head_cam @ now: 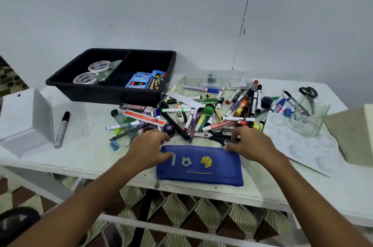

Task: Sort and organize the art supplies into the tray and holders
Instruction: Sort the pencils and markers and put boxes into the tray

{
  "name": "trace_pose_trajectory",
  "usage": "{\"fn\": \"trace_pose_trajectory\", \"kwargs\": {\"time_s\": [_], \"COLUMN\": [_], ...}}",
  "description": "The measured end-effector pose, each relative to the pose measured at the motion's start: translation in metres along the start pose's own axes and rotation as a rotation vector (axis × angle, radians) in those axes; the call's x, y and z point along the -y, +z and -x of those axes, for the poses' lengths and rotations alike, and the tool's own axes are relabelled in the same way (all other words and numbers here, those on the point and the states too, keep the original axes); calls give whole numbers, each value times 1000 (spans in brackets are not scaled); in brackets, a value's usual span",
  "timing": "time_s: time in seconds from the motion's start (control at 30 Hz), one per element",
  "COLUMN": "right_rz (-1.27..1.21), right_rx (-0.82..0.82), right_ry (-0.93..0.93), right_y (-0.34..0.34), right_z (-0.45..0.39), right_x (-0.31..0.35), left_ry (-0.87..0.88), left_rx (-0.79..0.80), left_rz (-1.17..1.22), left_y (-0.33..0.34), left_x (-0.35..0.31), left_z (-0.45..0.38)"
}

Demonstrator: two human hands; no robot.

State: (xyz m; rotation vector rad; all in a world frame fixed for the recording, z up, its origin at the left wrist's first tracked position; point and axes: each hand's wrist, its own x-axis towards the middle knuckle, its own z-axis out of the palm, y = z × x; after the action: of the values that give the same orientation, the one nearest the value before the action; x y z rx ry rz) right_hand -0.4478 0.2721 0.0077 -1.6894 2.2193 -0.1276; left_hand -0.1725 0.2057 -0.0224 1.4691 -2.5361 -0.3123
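Lying flat, the blue pencil pouch (pixel 201 166) bears ball and shell patches, left hand (pixel 148 150) and right hand (pixel 249 144) grip pinching its top corners

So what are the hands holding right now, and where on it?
Both hands are on the blue pencil pouch at its far edge: left hand at the left corner, right hand pinching the right corner.

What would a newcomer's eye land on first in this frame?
The jumbled heap of markers and pens at the table's middle, behind a blue pencil pouch at the near edge. The left hand and right hand hold the pouch's far corners. A black tray sits rear left.
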Motion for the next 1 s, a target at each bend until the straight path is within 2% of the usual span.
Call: {"fn": "trace_pose_trajectory", "kwargs": {"time_s": [0.13,0.2,0.4,0.63,0.8,0.9,1.0], "right_rz": [-134,-104,234,202,-84,-521,-952], "right_rx": [-245,-314,-323,-314,-390,-434,-409], "right_ry": [-85,-119,-153,-186,-140,-175,-197], "right_y": [-4,-5,8,3,-34,-55,-68], "right_z": [-25,-40,-80,-104,-115,-126,-138], "right_x": [2,6,15,7,-9,-20,-28], "left_ry": [34,53,57,20,-14,-37,-39], "left_rx": [-63,-98,-174,-190,-210,-209,-199], "left_rz": [89,114,142,178,202,213,202], "left_y": [-4,-5,1,10,9,9,10], "left_x": [-6,-12,-32,-46,-49,-48,-45], "left_z": [-15,-26,-67,-100,-119,-134,-152]}}
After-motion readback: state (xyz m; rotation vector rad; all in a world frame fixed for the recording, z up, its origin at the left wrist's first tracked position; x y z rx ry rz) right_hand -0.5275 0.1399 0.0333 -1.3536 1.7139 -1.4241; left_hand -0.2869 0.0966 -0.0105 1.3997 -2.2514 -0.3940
